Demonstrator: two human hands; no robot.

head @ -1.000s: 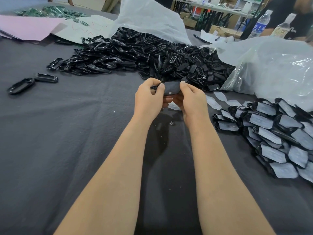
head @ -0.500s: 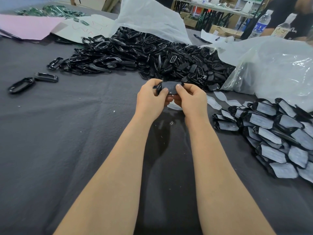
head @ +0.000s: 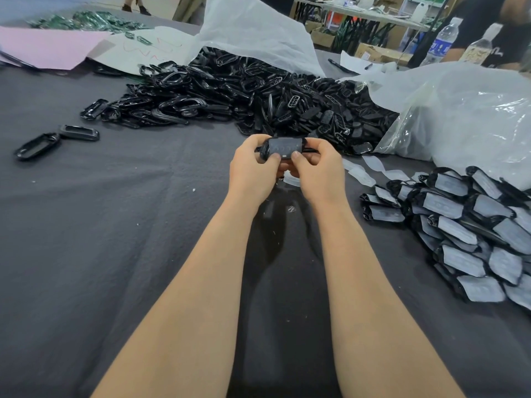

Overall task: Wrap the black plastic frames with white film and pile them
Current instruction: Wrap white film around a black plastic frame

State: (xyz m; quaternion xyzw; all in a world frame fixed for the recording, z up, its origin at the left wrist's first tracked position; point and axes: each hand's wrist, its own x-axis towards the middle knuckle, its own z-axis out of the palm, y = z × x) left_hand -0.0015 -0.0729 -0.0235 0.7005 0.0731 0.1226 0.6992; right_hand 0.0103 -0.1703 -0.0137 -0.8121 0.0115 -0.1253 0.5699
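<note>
Holding one black frame point(head: 265, 152) just above the worktop point(head: 115, 225), toward its far edge, in front of the loose heap point(head: 258, 93). Gripping its left end with the curled fingers of the left hand point(head: 253, 170), its right end with those of the right hand point(head: 319, 173), both thumbs pressing on the covered face. Probably smoothing the white film point(head: 283, 145) down: pulling it taut, tucking the edges evenly behind, before adding to the wrapped pile point(head: 465, 225) near the right edge.
</note>
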